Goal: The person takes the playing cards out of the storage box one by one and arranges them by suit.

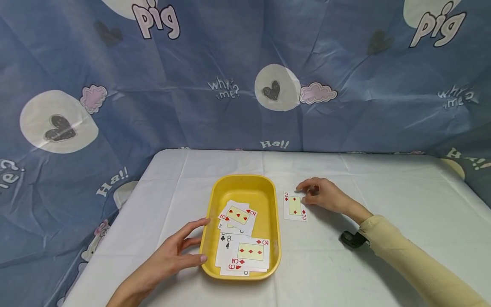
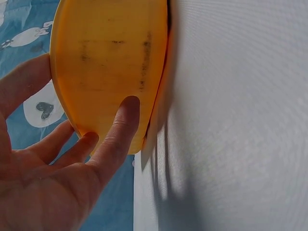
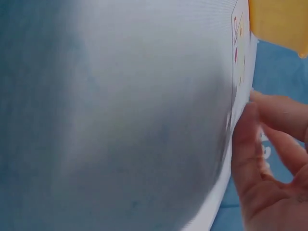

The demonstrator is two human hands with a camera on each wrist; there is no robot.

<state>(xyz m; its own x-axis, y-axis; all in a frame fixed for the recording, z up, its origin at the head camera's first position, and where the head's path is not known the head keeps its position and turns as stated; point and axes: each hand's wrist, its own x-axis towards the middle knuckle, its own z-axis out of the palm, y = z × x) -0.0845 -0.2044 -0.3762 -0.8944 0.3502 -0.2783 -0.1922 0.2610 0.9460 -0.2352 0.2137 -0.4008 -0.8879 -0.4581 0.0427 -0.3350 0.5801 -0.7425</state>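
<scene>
From the head view, the left hand (image 1: 168,258) was spread wide and grasping nothing, fingers long and loose, its index fingertip and thumb set against the near-left side of the yellow tray (image 1: 245,191)! Over on the right, the right hand (image 1: 326,197) had its index finger and thumb bent, a gap showing behind the tips, right at the upper right edge of the two of diamonds (image 1: 294,206); whether they pinched it, you couldn't tell. That card lay flat and face up on the white counter (image 1: 383,183), just beside the tray's right wall, a narrow strip between them. Room to work? White surface ran on behind the tray to the far edge, with the blue cloth (image 1: 230,123) rising beyond, and a broad stretch lay right of the forearm. Inside the tray, loose cards overlapped, the three of diamonds (image 1: 250,251) on top at the near end. Across to the left wrist view: thumb flat on the tray's scuffed outer wall, another finger at its rim, no closed grip. And the right wrist view: fingertips close together, low by the counter, the card's red marks just past them, the tray beyond.
</scene>
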